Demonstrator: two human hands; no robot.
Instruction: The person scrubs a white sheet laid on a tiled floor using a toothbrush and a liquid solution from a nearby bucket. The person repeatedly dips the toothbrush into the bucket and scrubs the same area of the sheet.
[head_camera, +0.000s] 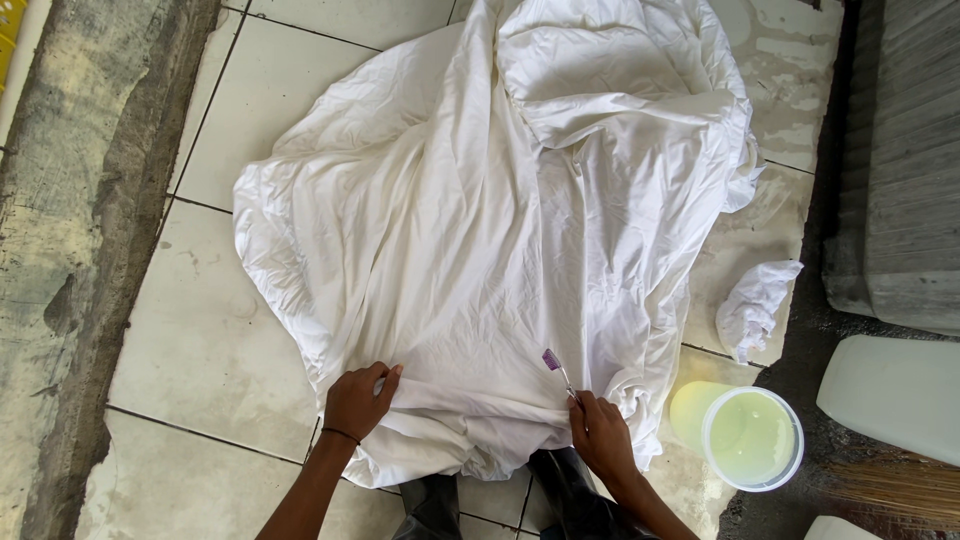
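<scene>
At lower centre, the left hand (357, 402) pinches the white sheet (480, 230) in closed fingers. Lower right of centre, the right hand (603, 436) fingers grip a purple toothbrush (556, 368), its head touching the sheet.

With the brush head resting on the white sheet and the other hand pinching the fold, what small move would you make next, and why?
Probably a short scrubbing stroke: the right hand holds the small purple brush with its head on the white sheet, and the left hand pinches the fold beside it, keeping the cloth taut on the tiled floor.
</scene>
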